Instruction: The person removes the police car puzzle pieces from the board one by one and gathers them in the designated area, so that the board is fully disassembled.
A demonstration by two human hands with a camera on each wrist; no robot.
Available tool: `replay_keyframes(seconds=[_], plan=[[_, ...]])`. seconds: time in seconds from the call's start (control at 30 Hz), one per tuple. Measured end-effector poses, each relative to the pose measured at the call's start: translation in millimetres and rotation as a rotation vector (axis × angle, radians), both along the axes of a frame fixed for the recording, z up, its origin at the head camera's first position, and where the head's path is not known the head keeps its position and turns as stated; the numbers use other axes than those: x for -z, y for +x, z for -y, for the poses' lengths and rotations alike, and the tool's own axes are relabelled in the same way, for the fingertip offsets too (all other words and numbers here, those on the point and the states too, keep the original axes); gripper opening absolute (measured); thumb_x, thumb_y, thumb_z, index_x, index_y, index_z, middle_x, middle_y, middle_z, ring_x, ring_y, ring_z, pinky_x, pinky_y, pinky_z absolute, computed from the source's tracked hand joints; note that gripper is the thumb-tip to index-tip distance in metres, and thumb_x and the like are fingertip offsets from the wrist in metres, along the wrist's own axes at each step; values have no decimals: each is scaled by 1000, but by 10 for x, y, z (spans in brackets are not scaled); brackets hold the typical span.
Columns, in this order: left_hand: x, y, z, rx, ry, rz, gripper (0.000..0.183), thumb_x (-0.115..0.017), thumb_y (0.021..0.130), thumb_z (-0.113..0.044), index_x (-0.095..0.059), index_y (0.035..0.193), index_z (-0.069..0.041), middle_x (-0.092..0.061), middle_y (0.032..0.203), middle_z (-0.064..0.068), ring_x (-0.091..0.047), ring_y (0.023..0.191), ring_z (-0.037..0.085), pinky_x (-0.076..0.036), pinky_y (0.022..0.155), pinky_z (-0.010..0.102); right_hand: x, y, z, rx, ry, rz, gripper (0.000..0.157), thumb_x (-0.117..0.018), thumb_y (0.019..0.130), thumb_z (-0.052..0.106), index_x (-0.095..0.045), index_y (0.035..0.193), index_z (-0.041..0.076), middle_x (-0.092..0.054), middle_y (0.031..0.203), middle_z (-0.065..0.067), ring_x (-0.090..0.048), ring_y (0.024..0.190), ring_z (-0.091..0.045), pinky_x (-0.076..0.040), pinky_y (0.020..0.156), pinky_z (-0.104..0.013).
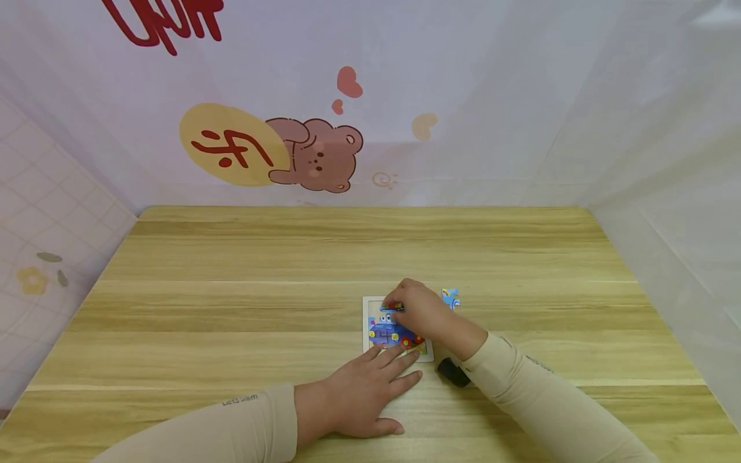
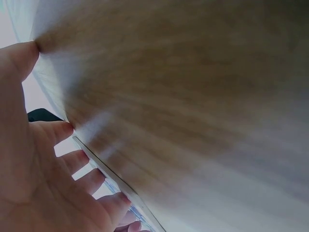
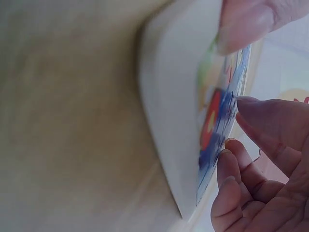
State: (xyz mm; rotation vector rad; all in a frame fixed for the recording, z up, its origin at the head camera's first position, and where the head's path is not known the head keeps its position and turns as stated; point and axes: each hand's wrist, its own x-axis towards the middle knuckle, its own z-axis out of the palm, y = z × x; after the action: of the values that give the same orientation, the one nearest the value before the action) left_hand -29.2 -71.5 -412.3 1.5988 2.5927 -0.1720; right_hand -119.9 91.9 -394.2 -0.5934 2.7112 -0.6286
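Observation:
A small jigsaw puzzle (image 1: 382,329) with a blue cartoon vehicle and red wheels lies in a pale tray frame (image 1: 366,321). The left hand (image 1: 361,392) is spread palm down, its fingertips over the frame's near edge; in the left wrist view its fingers (image 2: 89,181) line up along that edge. Over the upper right part of the puzzle, the right hand (image 1: 422,312) bends its fingers and pinches a puzzle piece (image 1: 395,306) with red and green on it. Seen from the right wrist, its thumb (image 3: 265,116) and curled fingertips meet the picture surface, and the piece is mostly hidden.
A loose light-blue puzzle piece (image 1: 450,297) lies on the wooden table (image 1: 231,257) just right of the frame, beyond the right wrist. Below that wrist is a black object (image 1: 454,372). A printed white curtain (image 1: 492,96) stands behind the table.

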Motion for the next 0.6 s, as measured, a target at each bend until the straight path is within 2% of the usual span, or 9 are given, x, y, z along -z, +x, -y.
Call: replay_keyframes(seconds=[0.27, 0.6], plan=[[-6, 0, 0, -6, 4, 7, 73, -39, 92, -67, -38, 149, -21, -28, 157, 4, -28, 142, 23, -32, 111, 38, -13, -4, 22, -11, -14, -1, 16, -72, 85, 8, -75, 101, 9, -59, 100, -2, -54, 90, -17, -49, 88, -34], [4, 0, -5, -2, 14, 3, 72, -40, 93, -66, -38, 149, -21, -29, 157, 5, -29, 142, 23, -33, 111, 39, -16, -3, 13, -17, -23, -19, 15, -73, 85, 8, -74, 99, 12, -56, 104, -4, -50, 102, -23, -49, 90, -36]])
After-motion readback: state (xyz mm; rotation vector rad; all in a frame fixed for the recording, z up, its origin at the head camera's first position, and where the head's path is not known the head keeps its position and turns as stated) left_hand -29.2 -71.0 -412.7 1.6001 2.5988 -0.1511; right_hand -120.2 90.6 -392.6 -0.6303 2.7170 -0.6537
